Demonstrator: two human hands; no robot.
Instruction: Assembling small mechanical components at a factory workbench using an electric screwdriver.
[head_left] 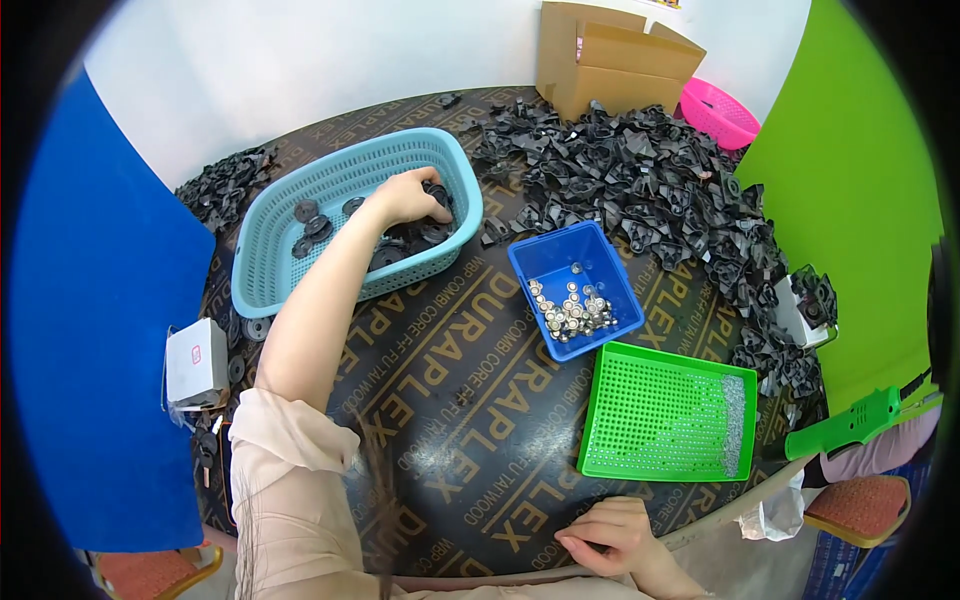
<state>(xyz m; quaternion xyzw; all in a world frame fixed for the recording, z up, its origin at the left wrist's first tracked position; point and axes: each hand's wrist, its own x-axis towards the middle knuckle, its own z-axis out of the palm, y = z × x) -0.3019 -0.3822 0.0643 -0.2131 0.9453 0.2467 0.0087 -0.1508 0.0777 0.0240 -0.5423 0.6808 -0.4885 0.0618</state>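
Observation:
My left hand reaches into the teal basket, its fingers closed round a black round plastic part at the basket's right end. Beneath and beside it lie more black round parts, partly hidden by my wrist. A few loose black discs sit on the basket floor left of my forearm. At the table's near edge rests my right hand, fingers curled in, with nothing visible in it. Nearest to it is a green perforated tray with small silvery pieces along its right side.
A blue bin holds round metal pieces. Black plastic parts are heaped along the far right, before a cardboard box and pink basket. A white box stands left; another person's sleeve shows right.

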